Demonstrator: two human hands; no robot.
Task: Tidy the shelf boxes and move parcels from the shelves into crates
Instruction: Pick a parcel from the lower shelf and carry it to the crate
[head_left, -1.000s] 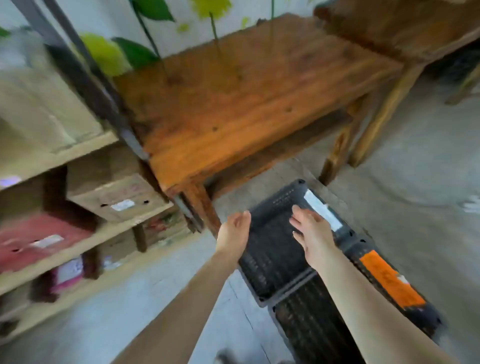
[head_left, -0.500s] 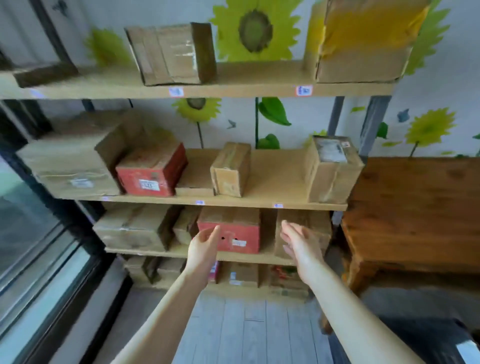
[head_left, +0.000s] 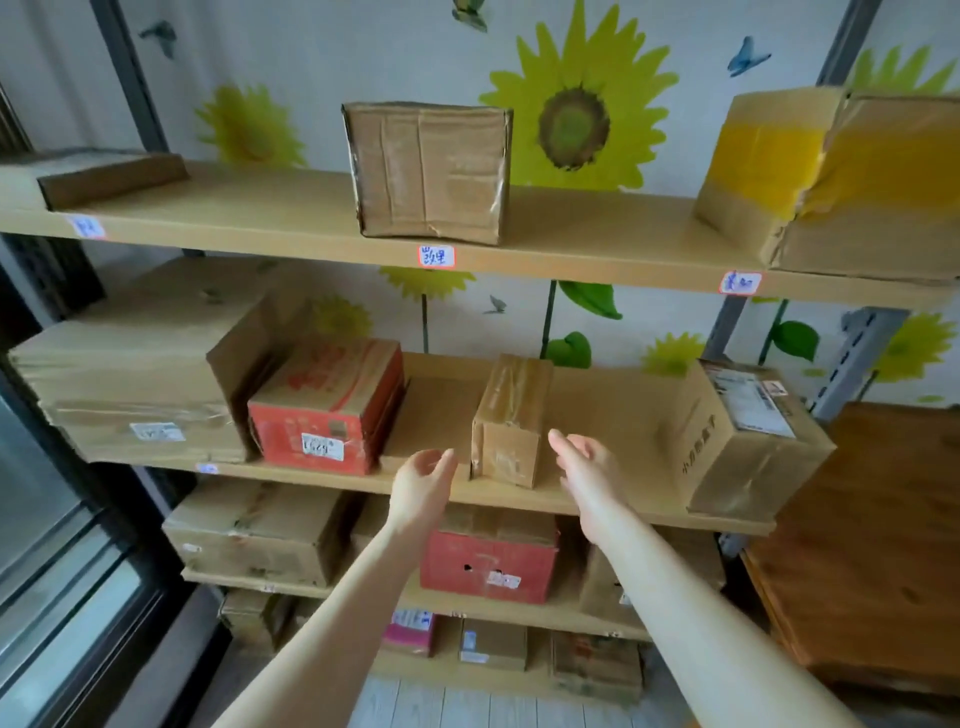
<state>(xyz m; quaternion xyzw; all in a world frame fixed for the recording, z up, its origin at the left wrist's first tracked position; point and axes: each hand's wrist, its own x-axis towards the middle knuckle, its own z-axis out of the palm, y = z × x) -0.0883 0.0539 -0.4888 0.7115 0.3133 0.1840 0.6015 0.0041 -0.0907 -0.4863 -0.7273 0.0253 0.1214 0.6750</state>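
A small taped brown parcel (head_left: 511, 418) stands end-on at the front of the middle shelf (head_left: 524, 496). My left hand (head_left: 422, 480) hovers just left of it and my right hand (head_left: 587, 465) just right of it, both with fingers apart and holding nothing. Neither hand touches the parcel. A red box (head_left: 324, 408) with a white label sits to the left, beside a big brown carton (head_left: 135, 374). A larger brown box (head_left: 748, 436) with a shipping label stands to the right. No crate is in view.
The top shelf (head_left: 291, 228) carries a square brown box (head_left: 426, 171), a flat dark box (head_left: 111, 176) and a yellow-taped carton (head_left: 841, 176). Lower shelves hold a red box (head_left: 488, 564) and several brown parcels. A wooden table (head_left: 872, 540) stands right; a glass door (head_left: 47, 561) lies left.
My view has swung from the black crates on the floor up to the shelves. Both hands have risen from the crate level to either side of the small parcel on the middle shelf.
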